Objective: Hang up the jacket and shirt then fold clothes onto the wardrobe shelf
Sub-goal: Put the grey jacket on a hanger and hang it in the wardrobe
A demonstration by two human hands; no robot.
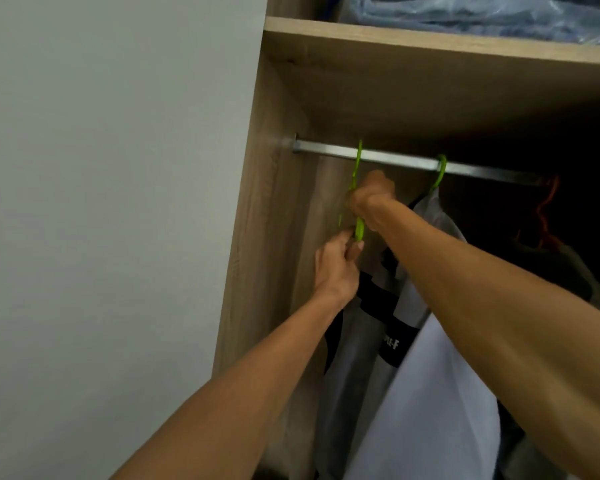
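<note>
**Jacket going on the rail, both hands busy w/ the hanger**

Ok so I'm standing at the wardrobe, looking up a bit into the hanging section. The metal rail (399, 158) runs across under the top shelf (430, 46), and the green hanger (357, 164) has its hook sitting across the rail near the left end, close to the wooden side panel (257, 254).

My right hand (371, 199) is closed round the green hanger just below the hook, fingers curled tight. My left hand (336, 268) is lower down, thumb and fingers pinching the bottom bit of green plastic. So both hands are holding the same hanger, neither one is free.

The jacket (364, 341), grey w/ black bands and some white lettering I can't read, hangs down from that hanger, right under my hands and btwn my two forearms. How it sits on the hanger I can't tell, my hands cover that.

Just to the right the shirt (430, 393), pale, almost white, hangs off a second green hanger (440, 174) that's hooked on the same rail. It's touching the jacket and partly in front of it, and my right arm crosses over it.

Further right it's v dark, but there's an orange hanger (546, 206) w/ something dull-coloured on it. On the top shelf there's a blue bundle (482, 19) in clear plastic. Plain pale wall (101, 202) on the left.
</note>
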